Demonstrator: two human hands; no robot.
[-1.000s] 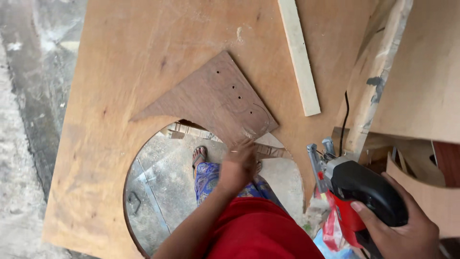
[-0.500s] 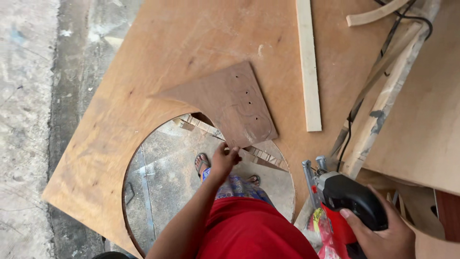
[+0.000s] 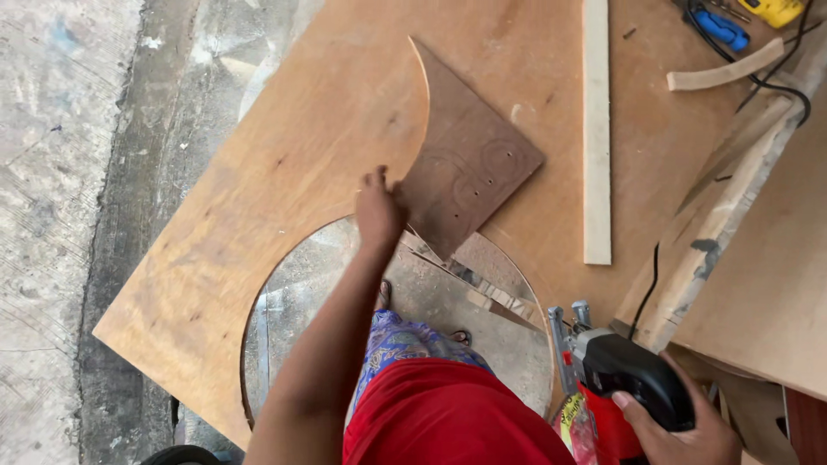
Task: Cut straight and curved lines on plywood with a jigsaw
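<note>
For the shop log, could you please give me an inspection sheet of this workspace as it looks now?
Surface: plywood sheet with a large round cut-out, concrete floor visible through it.
Job's things: dark offcut, curved on one edge, lying on the sheet; jigsaw at the cut-out's edge.
Clutter: wood strip, curved scrap, blue and yellow tools.
Grippers: left hand touching the offcut's edge; right hand gripping the jigsaw.
Cables: black cord by the saw.
Surroundings: stained concrete floor, stacked boards.

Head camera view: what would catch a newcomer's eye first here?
A big round hole cut in the plywood sheet at centre, the floor showing through. Above it the left hand touches a dark cut-off panel. At lower right the right hand grips a red-and-black jigsaw.
</note>
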